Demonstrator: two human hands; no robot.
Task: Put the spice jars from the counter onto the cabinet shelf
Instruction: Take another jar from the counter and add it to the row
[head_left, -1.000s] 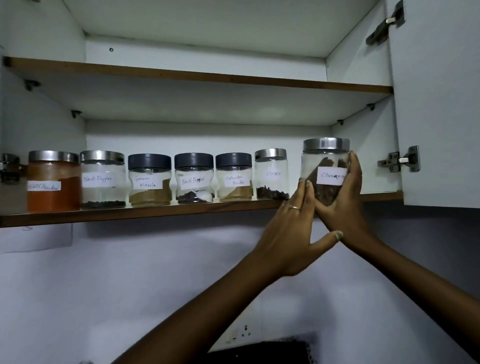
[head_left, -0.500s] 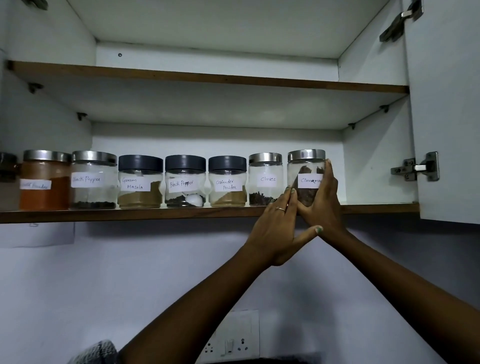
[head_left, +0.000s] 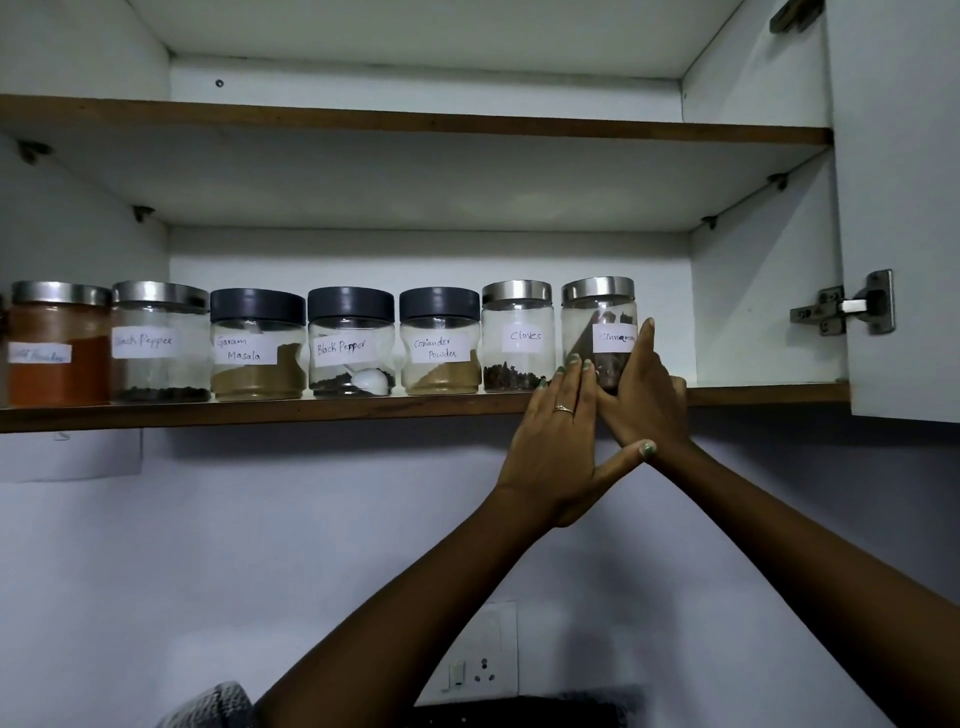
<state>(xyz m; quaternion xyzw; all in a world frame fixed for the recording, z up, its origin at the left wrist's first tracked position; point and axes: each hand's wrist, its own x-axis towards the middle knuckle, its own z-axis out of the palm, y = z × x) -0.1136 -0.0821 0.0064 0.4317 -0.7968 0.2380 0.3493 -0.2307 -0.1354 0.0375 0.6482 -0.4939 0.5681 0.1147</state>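
The cinnamon jar (head_left: 597, 312), glass with a steel lid, stands on the lower cabinet shelf (head_left: 260, 411) at the right end of a row of several labelled spice jars, next to the cloves jar (head_left: 517, 338). My right hand (head_left: 647, 400) grips the cinnamon jar's right side, index finger up along the label. My left hand (head_left: 558, 436), with a ring, presses straight fingers against the jar's lower front. The jar's base is hidden by both hands.
The open cabinet door (head_left: 898, 208) with its hinge (head_left: 841, 307) hangs close to the right. Shelf space remains right of the cinnamon jar. The upper shelf (head_left: 415, 122) shows nothing on its edge. A wall socket (head_left: 480, 670) sits below.
The cinnamon jar came down from above the shelf edge and was slid back and left into line beside the cloves jar. Both hands followed it.
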